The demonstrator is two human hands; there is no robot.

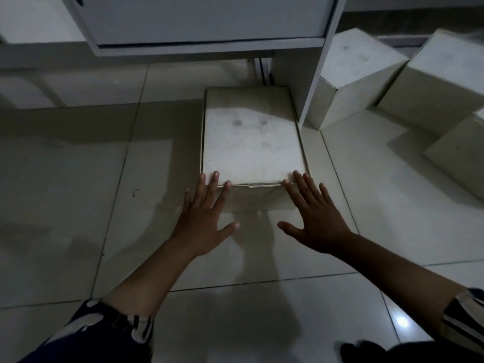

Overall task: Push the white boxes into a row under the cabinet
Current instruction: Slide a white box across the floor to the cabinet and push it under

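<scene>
Two hands work one white box [251, 142] on the tiled floor [78, 205], and the way they sit explains the push. Farthest left, the floor under the cabinet [209, 22] shows only tile in this view, so that looks like the room the row is meant to fill. The left hand [203, 221] comes next, fingers straight and spread wide, its fingertips [215, 176] at the box's near top edge by the left corner; it holds nothing, only leans in. The box lies lengthwise between the hands, its far end already beneath the cabinet's front and just beside the upright side panel [314, 82], its near end out in the open. The right hand [314, 221] mirrors the other, splayed and flat, fingers at the near right corner. A hand at each corner seems chosen to keep the box from turning as it slides; a one-sided shove would likely swing it against the panel. Right of the panel stand more white boxes: a tall one [351, 74] close to the panel, a larger one [440, 82] beyond, and another [461, 158] cut off by the frame edge. They sit outside the cabinet, probably awaiting their turn.
</scene>
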